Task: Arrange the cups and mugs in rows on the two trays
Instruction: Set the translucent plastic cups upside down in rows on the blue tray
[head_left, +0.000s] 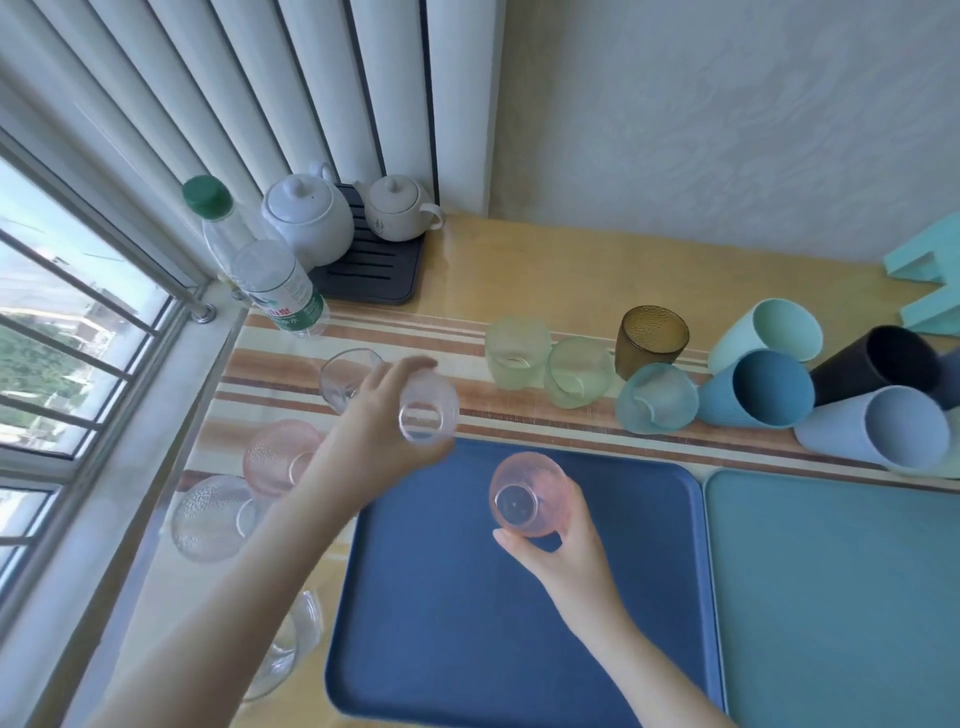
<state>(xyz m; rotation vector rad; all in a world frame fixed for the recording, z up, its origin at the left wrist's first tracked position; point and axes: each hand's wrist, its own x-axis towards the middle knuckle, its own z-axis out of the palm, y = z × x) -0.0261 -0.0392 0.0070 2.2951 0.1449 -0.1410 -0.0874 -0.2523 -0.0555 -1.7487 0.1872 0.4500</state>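
Observation:
My left hand (382, 431) grips a clear glass cup (427, 410) just above the far left corner of the dark blue tray (457, 623). My right hand (558, 540) holds a pink glass cup (527, 493) over the tray's far middle. A teal tray (841, 597) lies to the right, bare. Left of the blue tray lie another clear cup (345, 376), a pink cup (275, 457), a dimpled clear cup (210, 517) and one more clear glass (291, 654). Behind the trays stand two green cups (517, 353), an amber cup (652, 338) and a light blue cup (657, 397).
Several plastic tumblers (758, 387) in mint, blue, black and lilac lie on their sides at the back right. A water bottle (260, 265) and two white teapots (306, 218) on a black drain tray stand at the back left by the window. A teal object (930, 275) sits far right.

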